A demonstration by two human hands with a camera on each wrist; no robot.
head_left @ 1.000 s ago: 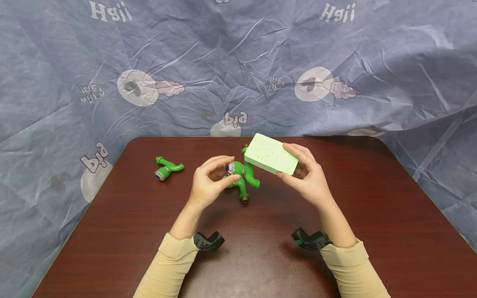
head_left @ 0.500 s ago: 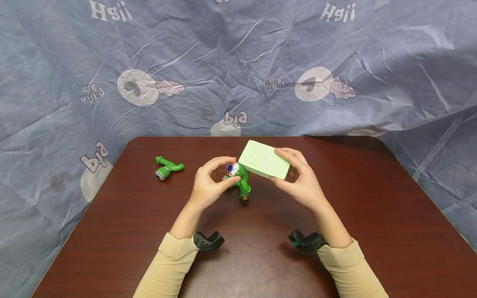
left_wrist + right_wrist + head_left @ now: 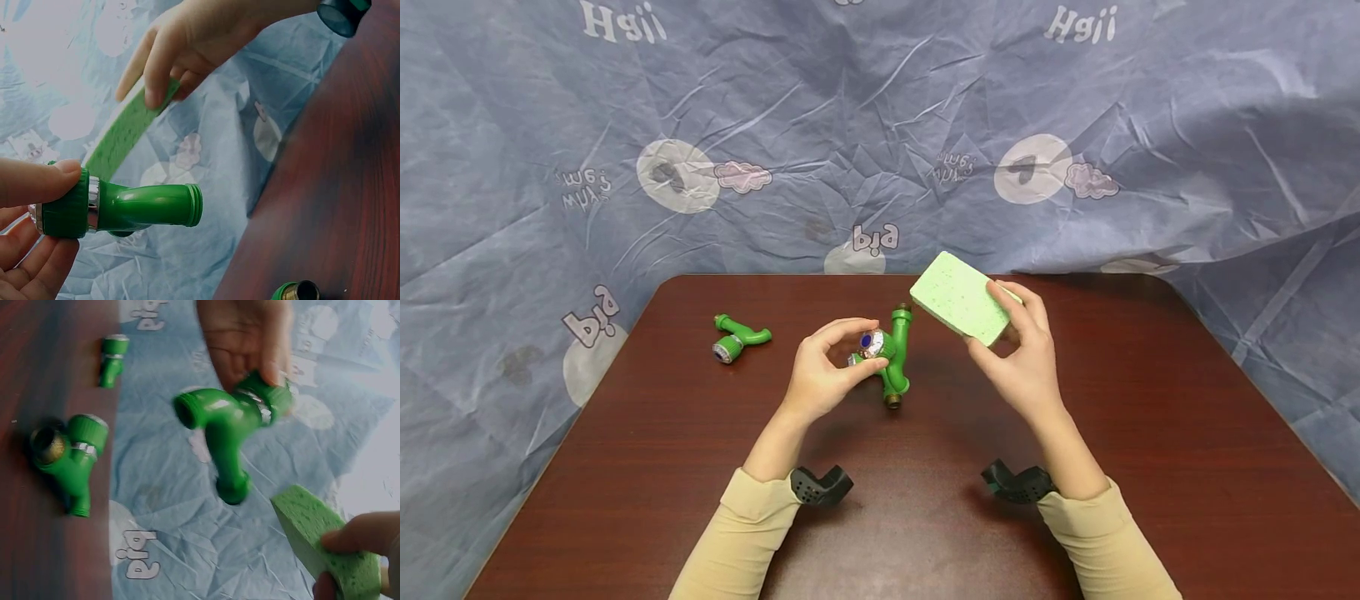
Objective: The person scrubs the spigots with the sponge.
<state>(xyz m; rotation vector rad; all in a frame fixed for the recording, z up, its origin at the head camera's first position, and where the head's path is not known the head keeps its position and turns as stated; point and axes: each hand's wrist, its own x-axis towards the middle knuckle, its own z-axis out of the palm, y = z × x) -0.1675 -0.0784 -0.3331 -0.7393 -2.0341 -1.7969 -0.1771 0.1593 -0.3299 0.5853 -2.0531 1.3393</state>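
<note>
In the head view my left hand (image 3: 822, 371) pinches the round knob of a green faucet (image 3: 900, 346) between thumb and fingers, above the table. The knob's silver end with its blue centre faces the camera. My right hand (image 3: 1024, 358) holds a light green sponge (image 3: 962, 297) by its near end, tilted, just right of the faucet. A gap between the sponge (image 3: 322, 540) and the held faucet (image 3: 225, 425) shows in the right wrist view. Beneath the left hand lies a second green faucet (image 3: 75, 465) on the table, partly hidden in the head view.
A third green faucet (image 3: 741, 335) lies on the brown wooden table (image 3: 880, 533), left of the hands. Behind the table hangs a wrinkled grey-blue cloth (image 3: 880, 142) with printed figures. Both wrists wear black camera mounts (image 3: 822, 485).
The sponge moved left and down across the faucet, then back up and right, away from it. The held faucet has turned so its knob end faces the camera. The left hand stays nearly still.
</note>
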